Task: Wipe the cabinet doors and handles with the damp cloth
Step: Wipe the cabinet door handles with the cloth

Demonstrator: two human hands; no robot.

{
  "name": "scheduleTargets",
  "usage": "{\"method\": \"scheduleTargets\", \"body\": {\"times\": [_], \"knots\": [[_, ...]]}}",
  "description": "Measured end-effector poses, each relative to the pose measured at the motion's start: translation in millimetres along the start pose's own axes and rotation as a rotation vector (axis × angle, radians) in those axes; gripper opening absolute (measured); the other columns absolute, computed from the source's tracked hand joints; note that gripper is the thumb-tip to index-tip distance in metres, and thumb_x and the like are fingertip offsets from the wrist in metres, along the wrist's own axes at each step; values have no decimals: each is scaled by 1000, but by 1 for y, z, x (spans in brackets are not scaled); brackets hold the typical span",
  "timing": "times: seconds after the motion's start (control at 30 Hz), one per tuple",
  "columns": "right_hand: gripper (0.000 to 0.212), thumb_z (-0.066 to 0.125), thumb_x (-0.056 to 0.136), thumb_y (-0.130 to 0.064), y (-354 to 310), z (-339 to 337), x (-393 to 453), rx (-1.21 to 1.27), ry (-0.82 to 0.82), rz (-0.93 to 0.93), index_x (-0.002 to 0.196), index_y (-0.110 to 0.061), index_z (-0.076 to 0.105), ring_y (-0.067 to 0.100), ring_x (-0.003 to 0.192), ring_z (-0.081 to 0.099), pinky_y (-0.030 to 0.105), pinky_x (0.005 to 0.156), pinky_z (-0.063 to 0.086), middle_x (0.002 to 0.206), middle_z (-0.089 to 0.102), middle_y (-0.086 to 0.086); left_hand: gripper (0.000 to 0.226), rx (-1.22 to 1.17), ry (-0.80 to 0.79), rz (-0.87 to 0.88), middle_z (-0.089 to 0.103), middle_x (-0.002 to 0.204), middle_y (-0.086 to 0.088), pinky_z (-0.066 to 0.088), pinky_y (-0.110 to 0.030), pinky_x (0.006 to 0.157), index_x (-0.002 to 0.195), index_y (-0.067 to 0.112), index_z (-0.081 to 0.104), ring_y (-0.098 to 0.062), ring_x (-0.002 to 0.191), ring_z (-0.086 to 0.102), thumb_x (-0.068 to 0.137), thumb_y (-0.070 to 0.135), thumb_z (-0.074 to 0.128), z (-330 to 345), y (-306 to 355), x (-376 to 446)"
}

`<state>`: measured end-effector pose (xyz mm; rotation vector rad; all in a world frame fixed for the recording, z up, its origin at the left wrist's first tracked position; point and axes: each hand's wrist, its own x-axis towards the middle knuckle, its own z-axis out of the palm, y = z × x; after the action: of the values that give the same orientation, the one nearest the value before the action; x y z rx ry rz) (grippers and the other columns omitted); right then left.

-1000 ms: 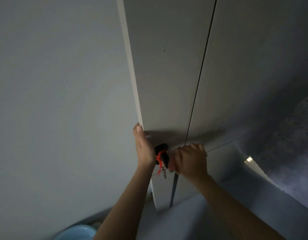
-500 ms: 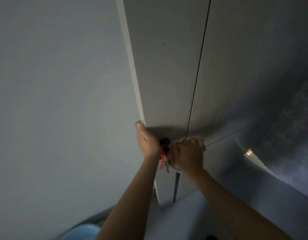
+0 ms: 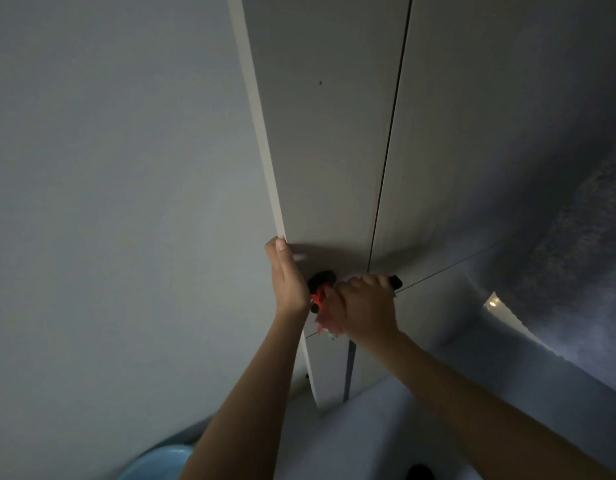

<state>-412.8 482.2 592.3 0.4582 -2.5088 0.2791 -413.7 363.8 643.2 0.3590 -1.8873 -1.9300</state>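
Dim grey walls close round a tall pale cabinet, seen from below in poor light. Starting at the hands: the right hand [image 3: 365, 304] is curled tight around a bunched cloth [image 3: 329, 322], pinkish and pale where it pokes out under the fist, and presses it at the dark handle [image 3: 322, 277] of the left door [image 3: 327, 150]. A second dark handle [image 3: 395, 281] peeks out past its knuckles on the right door [image 3: 507, 133]. The left hand [image 3: 287, 278] lies with straight fingers along the door's left edge, seemingly steadying it, gripping nothing. Something red [image 3: 317, 296], perhaps a tag with keys, hangs by the handle.

My guess is the handle wiping is under way; whether the broad door faces above are done I cannot tell, as no wet streaks show. A small dark speck [image 3: 320, 82] remains high on the left door. A blue basin [image 3: 154, 462] sits low at the near left.
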Motion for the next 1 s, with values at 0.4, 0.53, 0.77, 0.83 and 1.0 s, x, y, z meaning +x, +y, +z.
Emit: {"method": "scheduleTargets", "body": {"times": [0.4, 0.53, 0.77, 0.83, 1.0], "knots": [[55, 28, 95, -40, 6, 1, 2, 19, -17, 26, 64, -18, 66, 17, 58, 54, 30, 70, 35, 59, 64, -2, 47, 119, -84, 132, 45, 98, 14, 35, -1, 73, 115, 10, 37, 14, 86, 47, 90, 46, 22, -7, -3, 3], [54, 29, 88, -33, 17, -4, 11, -7, -17, 141, 47, -12, 58, 17, 48, 39, 31, 65, 25, 43, 53, 2, 48, 130, -94, 155, 45, 99, 14, 36, -2, 75, 116, 8, 37, 9, 91, 46, 90, 45, 21, -8, -4, 5], [59, 39, 90, -37, -18, -3, 11, -16, 28, 181, 37, -13, 51, 14, 35, 38, 27, 61, 38, 34, 46, 1, 37, 144, -89, 169, 46, 96, 10, 37, -4, 74, 108, 14, 36, 6, 90, 47, 91, 44, 22, -10, -4, 5], [63, 34, 93, -38, -4, 2, 12, -12, 0, 49, 38, -13, 53, 14, 32, 43, 25, 58, 43, 33, 45, 0, 36, 151, -98, 192, 47, 97, 11, 37, -5, 75, 108, 13, 37, 5, 91, 48, 92, 42, 22, -12, -6, 6], [57, 30, 94, -44, -14, -1, 10, 26, -70, 60, 48, -19, 54, 15, 40, 42, 28, 66, 39, 39, 45, -5, 44, 147, -49, 184, 46, 103, -1, 36, -10, 76, 110, 9, 39, -11, 94, 46, 92, 45, 22, -7, -6, 5]]}}
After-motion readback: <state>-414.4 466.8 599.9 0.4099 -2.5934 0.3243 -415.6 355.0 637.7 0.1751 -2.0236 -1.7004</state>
